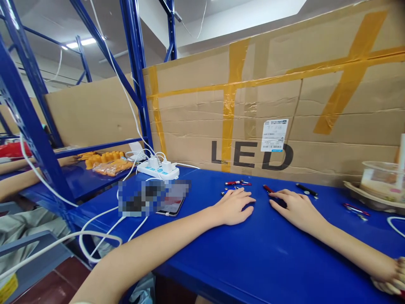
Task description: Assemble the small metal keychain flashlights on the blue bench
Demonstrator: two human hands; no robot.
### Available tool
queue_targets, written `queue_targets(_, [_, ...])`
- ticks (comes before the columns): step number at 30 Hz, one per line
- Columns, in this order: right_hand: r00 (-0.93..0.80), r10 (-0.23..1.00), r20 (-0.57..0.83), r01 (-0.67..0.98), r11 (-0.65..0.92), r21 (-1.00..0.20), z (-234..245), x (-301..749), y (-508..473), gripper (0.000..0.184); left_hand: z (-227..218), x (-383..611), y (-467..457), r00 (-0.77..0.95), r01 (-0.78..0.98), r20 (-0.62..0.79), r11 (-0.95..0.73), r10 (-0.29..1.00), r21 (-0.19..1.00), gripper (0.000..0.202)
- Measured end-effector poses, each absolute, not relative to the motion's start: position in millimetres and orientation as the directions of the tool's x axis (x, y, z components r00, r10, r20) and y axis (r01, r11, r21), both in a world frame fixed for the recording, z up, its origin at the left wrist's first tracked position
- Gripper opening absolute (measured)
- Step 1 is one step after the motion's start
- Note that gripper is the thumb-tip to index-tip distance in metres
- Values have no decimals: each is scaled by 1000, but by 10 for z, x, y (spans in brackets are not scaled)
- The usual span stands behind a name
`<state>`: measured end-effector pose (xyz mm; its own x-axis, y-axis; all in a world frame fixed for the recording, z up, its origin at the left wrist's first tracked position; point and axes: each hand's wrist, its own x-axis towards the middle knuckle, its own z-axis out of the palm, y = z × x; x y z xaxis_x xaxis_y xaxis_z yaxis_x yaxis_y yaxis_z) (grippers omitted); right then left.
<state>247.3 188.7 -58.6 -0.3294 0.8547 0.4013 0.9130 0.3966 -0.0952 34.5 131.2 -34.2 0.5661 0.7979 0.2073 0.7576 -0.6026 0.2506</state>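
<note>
My left hand (234,206) rests on the blue tabletop, fingers stretched out and thumb apart. Its fingertips partly cover a small blue tube with a metal clip (224,193). Just beyond them lies a red pen-shaped tube with a metal clasp (233,183). My right hand (297,209) lies palm down, fingers extended and thumb apart. A short red tube (267,188) sticks out by its fingertips; whether they touch cannot be made out. The space beneath that palm is dark and partly hidden. A black pen-shaped tube (305,189) sits behind the right hand, and another red one (356,208) to its right.
A cardboard sheet (196,122) marked LED stands along the back. On the left are a white power strip (158,169), cables and a phone (172,202) beside a blurred item. A drink cup (379,181) sits in a carton holder at right. Another person's arm (19,181) shows far left.
</note>
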Motion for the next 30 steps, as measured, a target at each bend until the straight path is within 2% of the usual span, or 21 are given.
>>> queue_targets(5, [-379,800,466,866,484,-125,-596,2464,1886,31,-372,323,1309,590,743,245,-636,769,210,39])
queue_targets(8, [-393,782,483,852,507,-128,-591,2451,1878,28,-373,327,1302,613,727,303,-671,730,146,35])
queue_targets(12, [-390,796,464,857,498,-133,-553,2430,1833,24,-350,379,1275,702,660,404,-749,587,-57,29])
queue_targets(15, [-390,796,463,866,488,-108,-529,2413,1793,21,-347,438,1257,776,613,370,-751,511,-246,23])
queue_targets(18, [-404,784,472,870,489,-68,-523,2397,1766,21,-379,502,1264,776,629,363,-670,515,-394,17])
queue_targets(21, [-417,778,469,873,487,-32,-529,2406,1771,20,-429,597,1323,740,671,388,-564,550,-481,14])
queue_targets(25, [-441,776,452,871,491,7,-526,2493,1831,20,-465,795,1494,666,741,409,-490,624,-459,14])
queue_targets(30, [-435,818,377,858,503,-103,-476,2589,1877,17,-415,955,1722,636,772,427,-518,643,-369,17])
